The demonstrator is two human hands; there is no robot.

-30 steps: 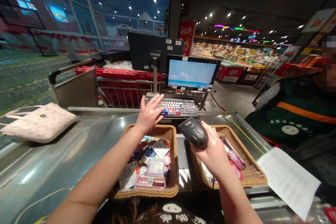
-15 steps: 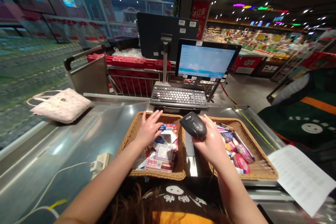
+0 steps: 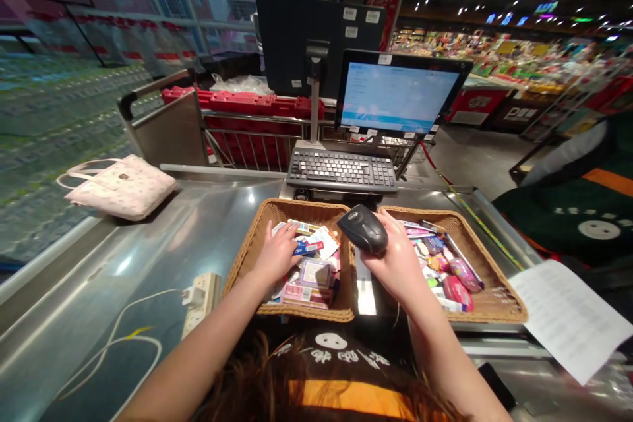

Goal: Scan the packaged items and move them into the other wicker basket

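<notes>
My right hand (image 3: 398, 256) is closed round a black handheld barcode scanner (image 3: 363, 229), held over the gap between two wicker baskets. My left hand (image 3: 277, 252) reaches into the left basket (image 3: 244, 257) with its fingers stretched and apart. Beside its fingertips lies a small blue and red box (image 3: 307, 248), tilted on the other goods; whether the hand touches it I cannot tell. Nearer me in that basket are a clear square pack (image 3: 315, 273) and a pink box (image 3: 305, 295). The right basket (image 3: 499, 283) holds several small packets, including a pink pouch (image 3: 457, 292).
A keyboard (image 3: 341, 168) and a lit screen (image 3: 398, 97) stand behind the baskets. At left are a pale handbag (image 3: 126, 188) and a power strip (image 3: 200, 300) with a white cable. A printed sheet (image 3: 568, 316) and a person in a dark apron (image 3: 578, 211) are at right.
My left hand has lowered deeper into the left basket, and the blue and red box now sits lower and more tilted. The scanner stays in my right hand. The view has shifted slightly.
</notes>
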